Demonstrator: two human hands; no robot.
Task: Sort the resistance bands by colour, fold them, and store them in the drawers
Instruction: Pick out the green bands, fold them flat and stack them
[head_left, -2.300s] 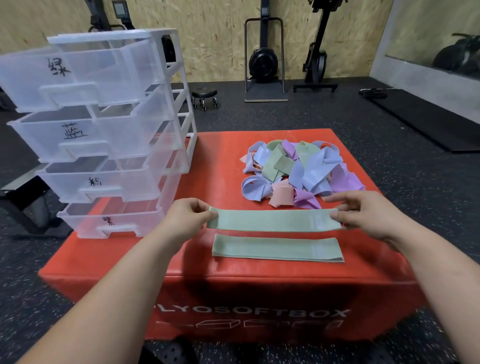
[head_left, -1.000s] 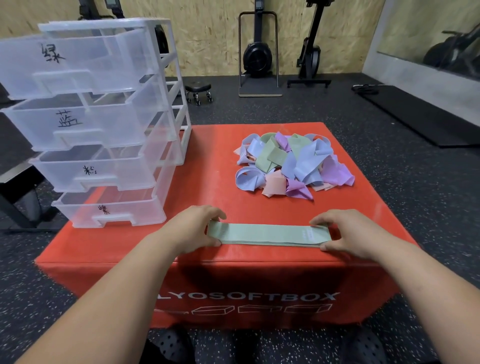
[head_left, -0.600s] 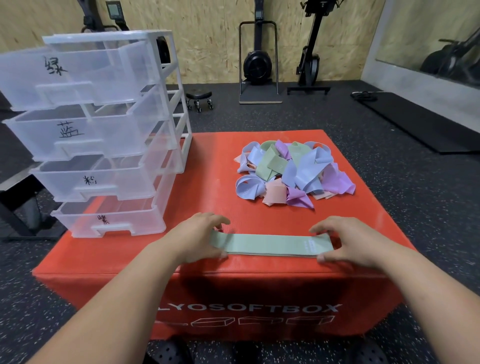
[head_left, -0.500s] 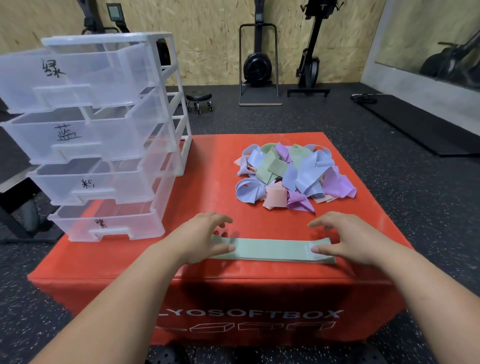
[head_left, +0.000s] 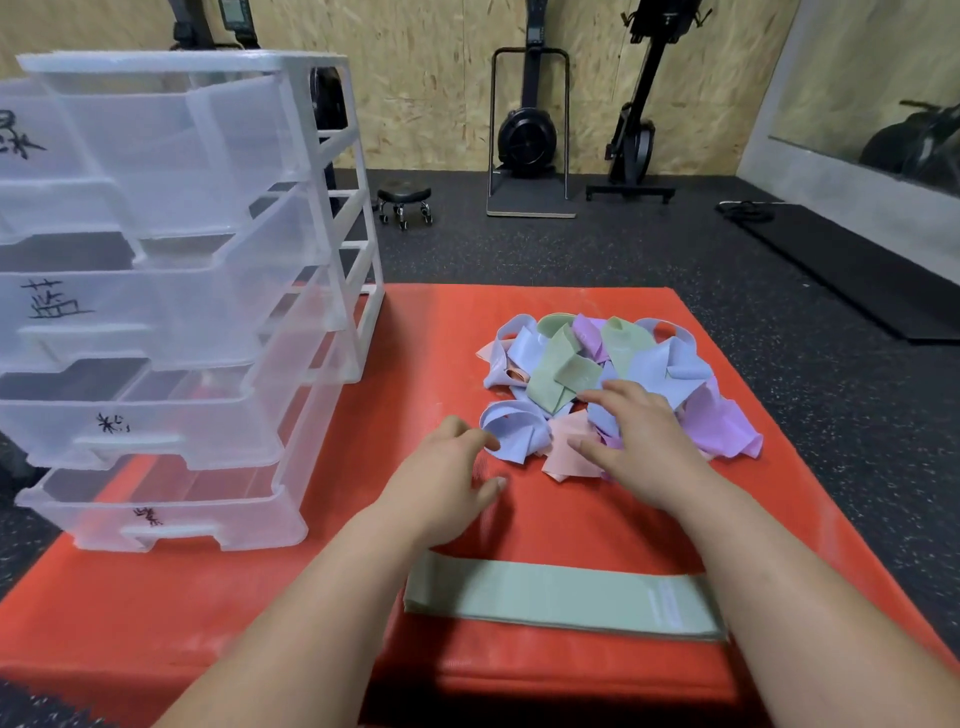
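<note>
The tangled pile of bands (head_left: 623, 348) lies just ahead of both hands, open and empty: the right hand (head_left: 644, 447) is over its near edge, the left hand (head_left: 447, 473) beside its left fringe.

A red padded box (head_left: 441, 322) fills the lower centre, standing on dark speckled flooring (head_left: 597, 249). Behind it, a small black wheeled stool (head_left: 404, 200) sits at upper centre. Two upright exercise machines (head_left: 527, 135) (head_left: 636, 135) stand against a chipboard wall (head_left: 431, 78). A black mat (head_left: 852, 270) lies at right below a mirror (head_left: 883, 78).
</note>
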